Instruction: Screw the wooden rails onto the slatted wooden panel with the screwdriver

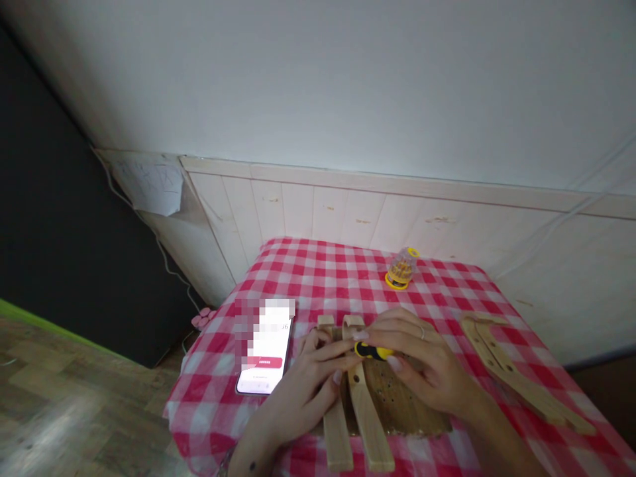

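My right hand (422, 358), with a ring on one finger, is closed round a short yellow and black screwdriver (375, 352), held almost level over the wood. My left hand (318, 374) is closed over the curved wooden pieces, its fingertips close to the screwdriver's left end. Whether they touch a screw there is hidden. One light wooden piece (370, 424) with a dark hole lies beside a second wooden piece (338, 434), partly under my left hand. Beneath them is a brown board (412, 411) with several small dark bits on it.
A lit phone (263, 351) lies left of my hands. At the back stands a clear-topped yellow bit case (401, 268). More curved wooden pieces (521, 384) with holes lie at the right. A red and white checked cloth (318, 271) covers the table, against a panelled wall (328, 209).
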`<control>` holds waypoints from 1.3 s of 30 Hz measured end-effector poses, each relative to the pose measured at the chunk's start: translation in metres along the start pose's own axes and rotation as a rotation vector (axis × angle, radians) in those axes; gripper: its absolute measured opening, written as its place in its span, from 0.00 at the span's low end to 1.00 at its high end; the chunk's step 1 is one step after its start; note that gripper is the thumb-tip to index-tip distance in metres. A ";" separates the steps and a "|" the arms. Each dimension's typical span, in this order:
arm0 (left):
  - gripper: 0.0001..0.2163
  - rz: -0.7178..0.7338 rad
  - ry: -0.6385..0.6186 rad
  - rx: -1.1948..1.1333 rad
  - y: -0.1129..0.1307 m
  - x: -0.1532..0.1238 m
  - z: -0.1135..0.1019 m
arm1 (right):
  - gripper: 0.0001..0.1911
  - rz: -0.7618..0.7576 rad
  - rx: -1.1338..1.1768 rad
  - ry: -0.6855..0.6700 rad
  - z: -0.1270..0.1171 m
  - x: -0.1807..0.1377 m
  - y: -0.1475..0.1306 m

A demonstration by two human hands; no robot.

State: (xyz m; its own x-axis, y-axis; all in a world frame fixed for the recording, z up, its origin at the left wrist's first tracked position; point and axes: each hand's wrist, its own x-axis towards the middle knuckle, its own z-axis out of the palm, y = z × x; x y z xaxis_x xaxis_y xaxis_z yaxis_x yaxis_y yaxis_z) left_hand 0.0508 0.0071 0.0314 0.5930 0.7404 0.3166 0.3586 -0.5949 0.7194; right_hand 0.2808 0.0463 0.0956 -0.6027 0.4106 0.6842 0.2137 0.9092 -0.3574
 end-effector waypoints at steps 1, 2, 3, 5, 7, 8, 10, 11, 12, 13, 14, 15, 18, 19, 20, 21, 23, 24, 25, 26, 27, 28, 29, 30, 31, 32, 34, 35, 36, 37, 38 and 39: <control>0.21 -0.004 -0.007 0.002 -0.001 0.000 0.000 | 0.15 -0.006 0.001 0.000 -0.001 0.001 0.000; 0.21 -0.007 -0.006 0.005 -0.001 0.000 0.000 | 0.13 -0.004 -0.001 0.005 -0.001 0.002 0.000; 0.21 -0.005 0.001 0.011 -0.002 -0.001 0.000 | 0.12 0.007 -0.007 0.017 -0.001 0.002 0.000; 0.21 0.004 0.018 0.029 -0.003 -0.003 0.001 | 0.11 0.040 -0.031 0.056 0.001 0.002 -0.001; 0.21 0.010 0.019 0.043 -0.003 -0.004 0.001 | 0.09 0.076 -0.051 0.111 0.005 0.000 -0.001; 0.21 0.009 0.012 0.046 -0.003 -0.004 0.001 | 0.08 0.093 -0.056 0.142 0.007 -0.001 -0.001; 0.21 0.005 -0.009 0.045 -0.002 -0.003 0.001 | 0.08 0.110 -0.071 0.200 0.011 -0.002 -0.001; 0.21 0.002 -0.018 0.044 -0.002 -0.002 0.000 | 0.08 0.112 -0.093 0.221 0.013 -0.002 -0.001; 0.22 0.000 -0.024 0.045 -0.001 -0.001 0.000 | 0.09 0.105 -0.129 0.238 0.015 -0.001 -0.002; 0.22 0.002 -0.028 0.046 0.000 0.000 -0.001 | 0.10 0.092 -0.175 0.249 0.016 0.000 -0.003; 0.22 0.007 -0.029 0.047 0.001 0.001 -0.001 | 0.11 0.075 -0.225 0.256 0.017 0.001 -0.004; 0.22 0.015 -0.026 0.047 0.002 0.001 -0.002 | 0.13 0.058 -0.275 0.261 0.018 0.002 -0.004; 0.23 0.019 -0.011 0.042 0.002 0.002 -0.001 | 0.14 0.015 -0.382 0.262 0.016 0.003 -0.005; 0.23 0.011 -0.012 0.041 0.002 0.001 -0.001 | 0.12 0.001 -0.389 0.240 0.014 0.003 -0.005; 0.23 0.002 -0.018 0.040 0.001 0.001 -0.001 | 0.11 -0.020 -0.374 0.204 0.011 0.003 -0.004; 0.23 -0.009 -0.025 0.040 0.001 0.001 -0.001 | 0.12 -0.039 -0.341 0.157 0.008 0.002 -0.003; 0.23 -0.017 -0.034 0.041 0.001 0.000 -0.001 | 0.14 -0.048 -0.247 0.055 0.001 -0.001 -0.001; 0.23 -0.015 -0.038 0.040 0.001 0.000 -0.001 | 0.15 -0.039 -0.198 0.015 -0.002 -0.002 -0.001; 0.22 -0.013 -0.039 0.038 0.001 0.001 -0.001 | 0.15 -0.023 -0.158 -0.014 -0.005 -0.003 0.000; 0.22 -0.010 -0.039 0.035 0.002 0.001 -0.002 | 0.15 0.000 -0.125 -0.033 -0.008 -0.004 0.001; 0.22 -0.002 -0.040 0.030 0.003 0.002 -0.003 | 0.16 0.019 -0.097 -0.047 -0.010 -0.004 0.001; 0.22 0.006 -0.043 0.024 0.003 0.003 -0.003 | 0.16 0.034 -0.072 -0.055 -0.012 -0.004 0.002; 0.22 0.010 -0.045 0.019 0.004 0.004 -0.004 | 0.16 0.051 -0.053 -0.061 -0.014 -0.004 0.002; 0.21 0.012 -0.046 0.016 0.004 0.005 -0.004 | 0.15 0.069 -0.038 -0.066 -0.014 -0.003 0.002; 0.21 0.011 -0.047 0.015 0.005 0.005 -0.005 | 0.13 0.085 -0.027 -0.064 -0.014 -0.002 0.002; 0.21 0.009 -0.046 0.017 0.005 0.005 -0.005 | 0.11 0.098 -0.019 -0.057 -0.014 -0.002 0.002; 0.21 0.002 -0.044 0.029 0.003 0.005 -0.004 | 0.07 0.128 -0.015 -0.036 -0.012 0.000 0.001; 0.21 0.001 -0.044 0.037 0.002 0.004 -0.004 | 0.06 0.136 -0.019 -0.020 -0.010 0.000 0.001; 0.21 0.001 -0.043 0.045 0.001 0.003 -0.003 | 0.06 0.144 -0.030 -0.001 -0.008 0.000 0.000; 0.21 0.000 -0.040 0.052 0.000 0.002 -0.003 | 0.06 0.147 -0.051 0.017 -0.005 0.000 0.000; 0.20 0.000 -0.036 0.056 -0.001 0.001 -0.002 | 0.07 0.142 -0.081 0.042 -0.003 0.001 0.000; 0.20 0.000 -0.028 0.057 -0.001 0.000 -0.001 | 0.07 0.129 -0.122 0.071 0.000 0.001 -0.001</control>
State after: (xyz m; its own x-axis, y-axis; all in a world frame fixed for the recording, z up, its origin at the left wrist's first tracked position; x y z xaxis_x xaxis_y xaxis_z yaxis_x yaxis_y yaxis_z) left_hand 0.0495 0.0082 0.0312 0.6129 0.7317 0.2983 0.3988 -0.6123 0.6827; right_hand 0.2798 0.0461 0.0963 -0.5092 0.5241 0.6826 0.3796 0.8486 -0.3684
